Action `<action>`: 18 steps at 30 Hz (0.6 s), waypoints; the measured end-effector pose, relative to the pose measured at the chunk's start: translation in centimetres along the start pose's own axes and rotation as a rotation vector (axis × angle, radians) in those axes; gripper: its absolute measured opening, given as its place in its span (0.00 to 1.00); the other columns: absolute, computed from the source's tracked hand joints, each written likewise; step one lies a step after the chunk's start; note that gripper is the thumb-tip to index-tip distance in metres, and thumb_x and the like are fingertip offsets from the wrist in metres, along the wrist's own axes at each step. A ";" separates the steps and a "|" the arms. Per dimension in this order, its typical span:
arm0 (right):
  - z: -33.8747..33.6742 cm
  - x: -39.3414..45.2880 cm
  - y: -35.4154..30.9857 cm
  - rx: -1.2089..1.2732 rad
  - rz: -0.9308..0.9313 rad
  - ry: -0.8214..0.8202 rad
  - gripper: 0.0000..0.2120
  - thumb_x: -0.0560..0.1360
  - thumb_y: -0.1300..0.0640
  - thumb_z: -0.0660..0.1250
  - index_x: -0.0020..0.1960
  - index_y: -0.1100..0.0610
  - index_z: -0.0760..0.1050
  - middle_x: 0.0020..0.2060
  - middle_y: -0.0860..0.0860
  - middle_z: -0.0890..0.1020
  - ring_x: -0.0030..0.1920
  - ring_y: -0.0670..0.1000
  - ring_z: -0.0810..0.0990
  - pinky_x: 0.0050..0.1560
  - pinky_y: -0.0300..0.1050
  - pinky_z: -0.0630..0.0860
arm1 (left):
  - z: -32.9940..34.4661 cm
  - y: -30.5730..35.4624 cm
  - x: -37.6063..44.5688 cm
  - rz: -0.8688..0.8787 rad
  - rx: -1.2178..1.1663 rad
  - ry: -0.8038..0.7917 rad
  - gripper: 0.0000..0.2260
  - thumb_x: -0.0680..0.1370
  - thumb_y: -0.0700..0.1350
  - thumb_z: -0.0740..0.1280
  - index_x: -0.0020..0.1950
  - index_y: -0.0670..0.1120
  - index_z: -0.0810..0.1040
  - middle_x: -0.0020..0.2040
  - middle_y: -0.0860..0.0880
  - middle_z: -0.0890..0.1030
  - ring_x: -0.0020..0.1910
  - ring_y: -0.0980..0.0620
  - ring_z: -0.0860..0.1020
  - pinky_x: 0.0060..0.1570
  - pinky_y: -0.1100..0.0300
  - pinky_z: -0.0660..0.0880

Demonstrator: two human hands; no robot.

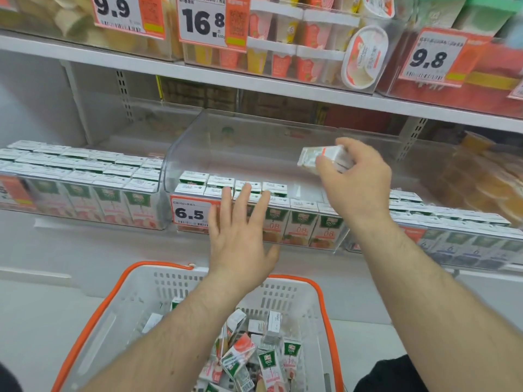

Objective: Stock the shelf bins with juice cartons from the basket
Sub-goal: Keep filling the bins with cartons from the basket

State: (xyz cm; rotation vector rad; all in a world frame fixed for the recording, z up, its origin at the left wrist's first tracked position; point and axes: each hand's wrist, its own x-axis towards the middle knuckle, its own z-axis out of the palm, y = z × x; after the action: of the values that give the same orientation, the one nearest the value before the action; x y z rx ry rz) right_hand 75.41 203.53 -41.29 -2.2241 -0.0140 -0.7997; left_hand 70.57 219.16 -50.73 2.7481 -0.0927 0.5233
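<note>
Your single head-worn wide-angle camera looks forward and slightly down at a store shelf, close enough that both forearms reach in from the bottom edge. The upper shelf's price tags run along the top of the frame, cropped; the clear bin on the lower shelf sits at centre, near eye level. The basket lies directly beneath your view, nearer than the shelf's front edge. Straight lines bow toward the frame's corners. There is no second view.
</note>
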 end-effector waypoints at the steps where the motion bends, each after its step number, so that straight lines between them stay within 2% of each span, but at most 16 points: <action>1: 0.6 0.4 0.7 -0.071 0.006 -0.051 0.20 0.75 0.50 0.68 0.66 0.53 0.76 0.59 0.50 0.79 0.59 0.50 0.76 0.60 0.39 0.68 | 0.3 -0.1 -0.1 0.002 0.044 -0.044 0.41 0.75 0.58 0.65 0.78 0.57 0.40 0.78 0.52 0.36 0.75 0.45 0.29 0.72 0.43 0.31; 3: 1.8 0.9 1.6 -0.203 0.016 -0.171 0.21 0.77 0.48 0.65 0.68 0.53 0.75 0.63 0.53 0.77 0.63 0.54 0.74 0.61 0.45 0.70 | 0.7 -0.3 -0.1 0.000 0.060 -0.064 0.41 0.75 0.57 0.65 0.78 0.57 0.39 0.78 0.52 0.34 0.74 0.44 0.27 0.72 0.43 0.29; 4: 2.4 1.1 1.9 -0.268 0.019 -0.231 0.20 0.78 0.47 0.64 0.67 0.53 0.75 0.63 0.54 0.78 0.63 0.56 0.75 0.59 0.47 0.71 | 0.8 -0.4 0.0 -0.004 0.046 -0.062 0.41 0.75 0.57 0.65 0.78 0.57 0.39 0.78 0.52 0.34 0.74 0.45 0.27 0.72 0.44 0.29; 6: 3.2 1.3 2.1 -0.377 0.030 -0.360 0.16 0.78 0.47 0.62 0.59 0.55 0.78 0.57 0.55 0.80 0.58 0.58 0.77 0.50 0.47 0.73 | 0.8 -0.5 0.0 -0.003 0.015 -0.057 0.41 0.75 0.55 0.65 0.79 0.58 0.41 0.78 0.53 0.35 0.74 0.46 0.26 0.71 0.46 0.28; 7: 3.6 1.4 2.2 -0.406 0.039 -0.428 0.15 0.78 0.47 0.61 0.55 0.55 0.79 0.53 0.55 0.81 0.56 0.59 0.78 0.49 0.47 0.74 | 0.8 -0.6 -0.1 0.000 0.011 -0.061 0.41 0.75 0.54 0.66 0.79 0.58 0.41 0.78 0.54 0.35 0.74 0.47 0.26 0.71 0.47 0.28; 10: 4.6 1.6 2.1 -0.462 0.068 -0.578 0.17 0.79 0.47 0.59 0.55 0.58 0.80 0.51 0.56 0.82 0.51 0.59 0.79 0.49 0.47 0.76 | 0.7 -0.8 0.0 0.009 0.016 -0.086 0.41 0.75 0.54 0.65 0.78 0.59 0.39 0.78 0.55 0.33 0.73 0.48 0.25 0.71 0.47 0.29; 11: 4.9 1.7 2.1 -0.481 0.061 -0.602 0.17 0.79 0.47 0.58 0.50 0.58 0.79 0.47 0.56 0.82 0.48 0.59 0.79 0.46 0.46 0.75 | 0.7 -0.9 0.0 0.008 0.017 -0.094 0.42 0.75 0.54 0.65 0.78 0.59 0.38 0.77 0.55 0.32 0.73 0.48 0.25 0.71 0.47 0.29; 13: 5.5 1.9 1.9 -0.511 0.047 -0.646 0.18 0.79 0.47 0.56 0.39 0.58 0.73 0.41 0.55 0.79 0.42 0.59 0.77 0.41 0.45 0.71 | 0.6 -0.9 0.0 0.009 0.014 -0.110 0.42 0.76 0.54 0.65 0.78 0.58 0.37 0.77 0.54 0.31 0.73 0.48 0.24 0.71 0.47 0.29; 14: 5.6 1.9 1.7 -0.523 0.038 -0.664 0.18 0.80 0.47 0.55 0.38 0.58 0.70 0.40 0.56 0.78 0.42 0.58 0.76 0.42 0.45 0.70 | 0.5 -0.8 0.0 0.014 0.009 -0.119 0.42 0.76 0.54 0.65 0.78 0.58 0.37 0.77 0.54 0.31 0.73 0.48 0.24 0.72 0.46 0.29; 16: 5.7 1.8 1.4 -0.532 0.013 -0.689 0.20 0.81 0.46 0.52 0.44 0.59 0.74 0.45 0.57 0.79 0.46 0.59 0.77 0.45 0.46 0.70 | 0.2 -0.9 0.0 0.026 -0.002 -0.140 0.42 0.76 0.53 0.65 0.78 0.58 0.37 0.77 0.54 0.31 0.73 0.47 0.25 0.72 0.47 0.29; 18: 5.5 1.7 1.3 -0.532 0.004 -0.710 0.24 0.81 0.44 0.49 0.55 0.60 0.77 0.54 0.58 0.80 0.52 0.59 0.77 0.50 0.48 0.70 | -0.2 -0.9 0.0 0.037 -0.047 -0.146 0.41 0.76 0.52 0.65 0.78 0.58 0.39 0.78 0.54 0.32 0.73 0.49 0.25 0.71 0.48 0.29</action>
State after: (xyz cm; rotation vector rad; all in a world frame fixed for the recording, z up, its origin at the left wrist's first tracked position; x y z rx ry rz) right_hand 80.08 205.86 -43.98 -2.9024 -0.1544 0.0458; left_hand 70.66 220.02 -50.85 2.7398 -0.1897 0.3256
